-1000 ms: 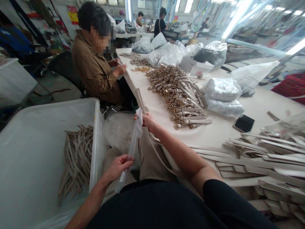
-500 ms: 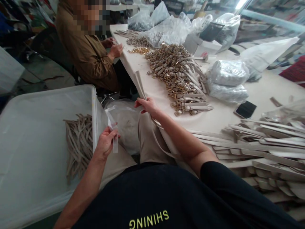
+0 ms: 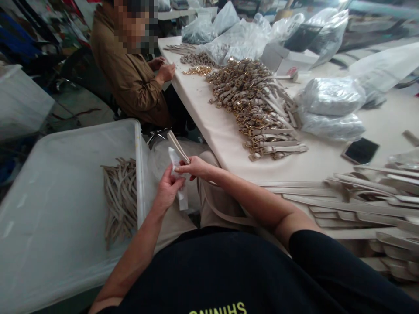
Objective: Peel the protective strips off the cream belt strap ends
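My left hand (image 3: 168, 189) pinches a translucent white plastic strip (image 3: 182, 199), whose lower end hangs below the fingers. Close against it, my right hand (image 3: 194, 169) is closed around pale beige straps (image 3: 178, 147); their ends stick up past the thumb, and a loop of strap (image 3: 222, 214) hangs down over my lap. The two hands meet above my knees, with fingertips at the upper part of the plastic strip. How the strip and the straps touch is partly hidden by my fingers.
On my left stands a large white plastic bin (image 3: 139, 174) with grey-beige straps (image 3: 121, 200) inside. The table (image 3: 225, 150) carries a heap of buckled straps (image 3: 255, 100), wrapped packs (image 3: 332, 96), a dark flat rectangle (image 3: 360, 150) and stacked long straps (image 3: 360, 205). A seated co-worker (image 3: 131, 83) handles something small.
My right hand has come down and left with the straps, away from the table edge. My left hand has moved right with the plastic strip, so both hands now meet.
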A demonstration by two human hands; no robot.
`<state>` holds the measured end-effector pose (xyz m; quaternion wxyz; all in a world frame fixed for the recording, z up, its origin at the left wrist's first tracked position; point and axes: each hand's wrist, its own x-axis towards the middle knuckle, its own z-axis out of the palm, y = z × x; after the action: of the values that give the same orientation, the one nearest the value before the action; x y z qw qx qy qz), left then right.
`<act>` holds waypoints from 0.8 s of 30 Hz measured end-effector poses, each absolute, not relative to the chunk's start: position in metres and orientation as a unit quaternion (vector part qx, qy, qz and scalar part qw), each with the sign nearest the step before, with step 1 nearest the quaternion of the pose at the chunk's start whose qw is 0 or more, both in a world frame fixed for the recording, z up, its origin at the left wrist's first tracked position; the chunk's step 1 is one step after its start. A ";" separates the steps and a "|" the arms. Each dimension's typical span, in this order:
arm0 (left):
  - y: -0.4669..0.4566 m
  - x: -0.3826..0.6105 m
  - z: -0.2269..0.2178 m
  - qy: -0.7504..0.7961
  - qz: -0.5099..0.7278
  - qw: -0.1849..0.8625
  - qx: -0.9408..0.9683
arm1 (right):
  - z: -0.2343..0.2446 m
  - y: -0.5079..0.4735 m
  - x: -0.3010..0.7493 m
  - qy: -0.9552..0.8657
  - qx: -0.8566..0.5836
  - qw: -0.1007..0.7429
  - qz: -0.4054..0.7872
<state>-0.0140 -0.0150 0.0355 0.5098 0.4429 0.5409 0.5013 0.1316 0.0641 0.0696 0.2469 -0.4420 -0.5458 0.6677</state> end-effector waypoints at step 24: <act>-0.037 -0.025 0.012 0.541 0.325 0.612 0.477 | 0.068 0.071 0.133 -0.658 -0.422 0.274 0.560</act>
<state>-0.0245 -0.0374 0.0115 0.6116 0.4769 0.5413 0.3249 0.1325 0.0705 0.0678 0.2738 -0.4219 -0.6580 0.5604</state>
